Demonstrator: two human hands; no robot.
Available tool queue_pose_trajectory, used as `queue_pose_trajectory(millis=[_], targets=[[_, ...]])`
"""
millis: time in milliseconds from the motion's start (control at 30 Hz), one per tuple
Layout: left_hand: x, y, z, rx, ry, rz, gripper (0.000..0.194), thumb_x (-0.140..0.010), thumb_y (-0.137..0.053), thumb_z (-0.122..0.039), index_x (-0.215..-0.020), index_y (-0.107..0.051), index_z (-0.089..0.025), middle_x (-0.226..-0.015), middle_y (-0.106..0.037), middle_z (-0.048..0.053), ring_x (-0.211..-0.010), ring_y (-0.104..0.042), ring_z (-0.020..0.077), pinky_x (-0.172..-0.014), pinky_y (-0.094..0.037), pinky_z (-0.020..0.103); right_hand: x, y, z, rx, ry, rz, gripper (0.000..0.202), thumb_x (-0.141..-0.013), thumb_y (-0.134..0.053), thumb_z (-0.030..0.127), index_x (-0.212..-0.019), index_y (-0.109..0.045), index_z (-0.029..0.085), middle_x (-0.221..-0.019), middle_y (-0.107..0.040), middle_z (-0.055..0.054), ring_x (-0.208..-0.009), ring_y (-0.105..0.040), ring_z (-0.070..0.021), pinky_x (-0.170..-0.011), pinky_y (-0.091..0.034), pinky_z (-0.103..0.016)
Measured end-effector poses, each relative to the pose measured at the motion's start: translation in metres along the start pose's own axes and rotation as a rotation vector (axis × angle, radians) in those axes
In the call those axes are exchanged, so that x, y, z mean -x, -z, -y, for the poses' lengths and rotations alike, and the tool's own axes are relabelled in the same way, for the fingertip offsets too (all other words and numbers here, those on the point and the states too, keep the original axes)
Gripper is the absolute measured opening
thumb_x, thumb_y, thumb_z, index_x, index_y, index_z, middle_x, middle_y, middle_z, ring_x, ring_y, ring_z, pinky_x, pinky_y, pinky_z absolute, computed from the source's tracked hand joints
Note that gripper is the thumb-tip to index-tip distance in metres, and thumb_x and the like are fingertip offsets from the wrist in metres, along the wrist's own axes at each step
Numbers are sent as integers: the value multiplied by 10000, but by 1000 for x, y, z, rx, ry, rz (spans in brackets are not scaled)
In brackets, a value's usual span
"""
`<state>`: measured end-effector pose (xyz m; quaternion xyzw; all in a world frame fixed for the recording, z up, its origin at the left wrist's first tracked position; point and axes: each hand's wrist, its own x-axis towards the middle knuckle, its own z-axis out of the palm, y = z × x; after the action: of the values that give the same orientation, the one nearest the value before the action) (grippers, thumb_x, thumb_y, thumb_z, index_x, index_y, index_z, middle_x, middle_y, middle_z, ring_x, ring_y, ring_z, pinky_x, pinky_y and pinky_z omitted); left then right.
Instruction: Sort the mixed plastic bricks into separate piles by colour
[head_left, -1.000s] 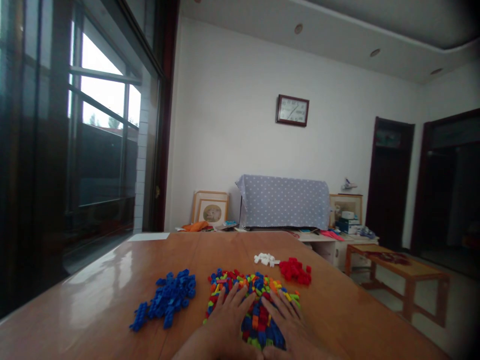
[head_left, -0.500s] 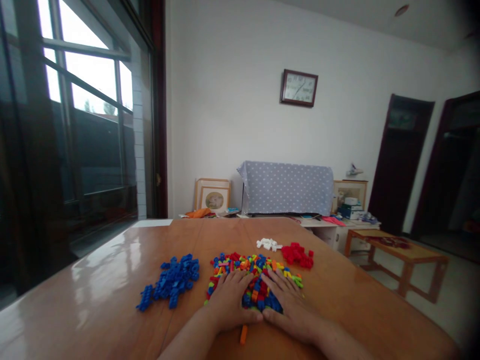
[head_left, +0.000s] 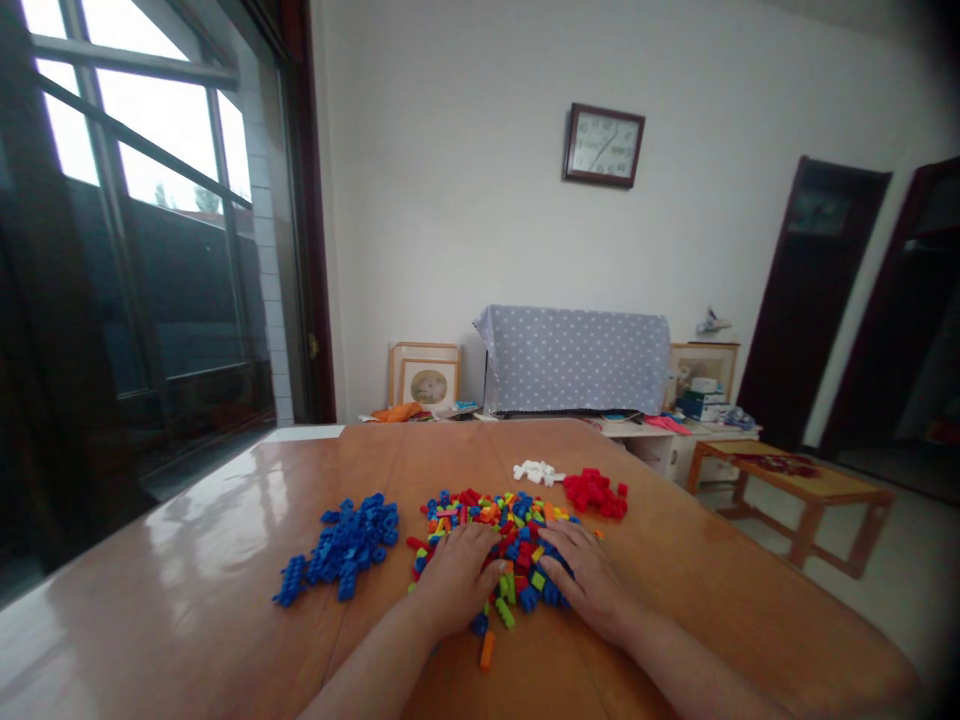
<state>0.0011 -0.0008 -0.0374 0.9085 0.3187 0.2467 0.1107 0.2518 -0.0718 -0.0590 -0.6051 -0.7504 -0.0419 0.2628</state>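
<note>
A mixed pile of coloured toy building bricks (head_left: 525, 545) lies in front of me on the wooden table. My left hand (head_left: 459, 580) rests over the pile's left side, fingers stretched out and touching bricks. On the right side of the pile lies my right hand (head_left: 589, 575), its fingers also extended and touching bricks. Between the hands, several blue, red and green bricks show. An orange brick (head_left: 487, 650) lies apart near the table's front, below my left hand. The bricks under both palms are hidden.
A heap of blue bricks (head_left: 351, 545) sits to the left. Small groups of white bricks (head_left: 536, 472) and red bricks (head_left: 596, 492) lie beyond the pile at the right. The brown table (head_left: 202, 590) is glossy. A low wooden table (head_left: 810, 490) stands further off at the right.
My hands have moved apart at the thumbs, uncovering more bricks between them. Green and blue bricks now show near my left thumb. The camera has tilted slightly down.
</note>
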Motion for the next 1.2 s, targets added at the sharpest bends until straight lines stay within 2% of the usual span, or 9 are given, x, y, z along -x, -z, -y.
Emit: queue_pose_trajectory(millis=[233,533,667,800,967,1200], targets=[[-1,-1,-1,-4,-9,-12,364,-971,-434,-367,-1265,-602,-235,-1308,-597,86,-1236,-511,256,-1083,-385,422,0,1,-5,-42,-18,-140,394,-1014,-381,416,-1202,-664,217,-1200,-674,-96,-1143,-573,-251,-1008,-438,-435],[-1,2,-3,-1,-18,29,421,-982,-414,-381,-1349,-569,-246,-1408,-543,83,-1312,-468,258,-1134,-346,442,4,13,-2,-84,-79,-256,341,-1003,-380,385,-1014,-668,202,-993,-678,-93,-955,-612,-236,-854,-480,-372],[-1,0,-1,-7,-20,28,434,-979,-422,-389,-1371,-557,-261,-1444,-514,76,-1348,-438,261,-1152,-329,448,8,22,7,-99,-106,-204,311,-995,-385,363,-931,-650,214,-896,-655,-58,-831,-611,-200,-761,-473,-323],[0,0,-1,-14,-35,15,429,-973,-438,-381,-1365,-562,-260,-1441,-518,75,-1350,-436,262,-1156,-324,447,18,27,24,-84,-76,-111,280,-989,-398,342,-924,-644,225,-881,-655,-42,-818,-609,-187,-748,-462,-304],[0,1,-2,-13,-35,-13,413,-956,-474,-364,-1338,-582,-253,-1422,-533,85,-1347,-436,269,-1154,-324,454,35,21,42,40,-104,7,220,-958,-469,374,-948,-645,242,-921,-642,-44,-821,-611,-202,-729,-455,-316],[0,3,-2,-13,-24,-25,426,-932,-519,-386,-1329,-584,-244,-1425,-524,91,-1336,-442,279,-1139,-337,460,44,12,52,19,-106,39,134,-905,-562,352,-947,-619,239,-1007,-623,-51,-863,-605,-211,-748,-454,-329]])
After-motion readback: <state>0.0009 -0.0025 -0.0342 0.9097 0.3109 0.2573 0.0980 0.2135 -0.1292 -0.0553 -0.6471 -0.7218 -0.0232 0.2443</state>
